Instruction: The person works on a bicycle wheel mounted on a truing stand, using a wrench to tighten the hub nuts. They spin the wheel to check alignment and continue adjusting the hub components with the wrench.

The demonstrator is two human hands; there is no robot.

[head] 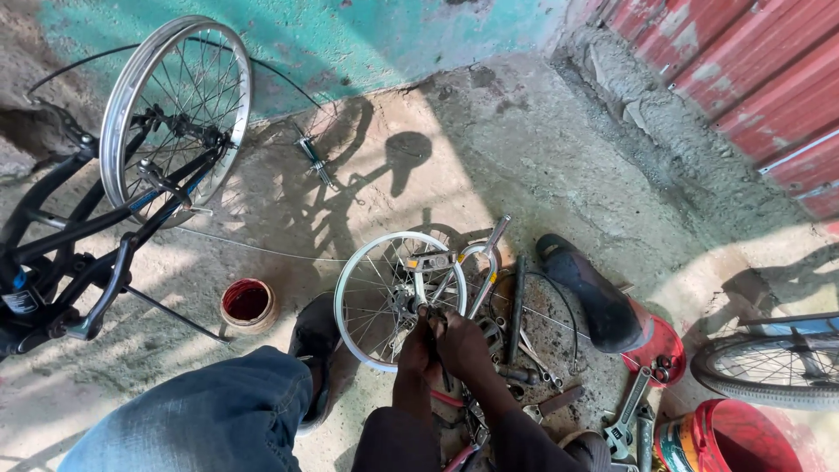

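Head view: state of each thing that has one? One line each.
Small bare wheel: upright on the ground, no tyre, both hands at its hub.
Left hand: closed at the hub; what it grips is hidden.
Right hand: closed at the hub, beside the left.
Large wheel: no tyre, mounted in the black bike frame.
Red-lined tin: open, upright.
Adjustable wrench: lying flat, unheld.
Red bucket: open, upright.

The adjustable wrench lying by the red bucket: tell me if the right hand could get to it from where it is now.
Probably yes. The right hand is at the small wheel's hub, and the adjustable wrench lies uncovered on the ground to its right, with only small loose tools between them.
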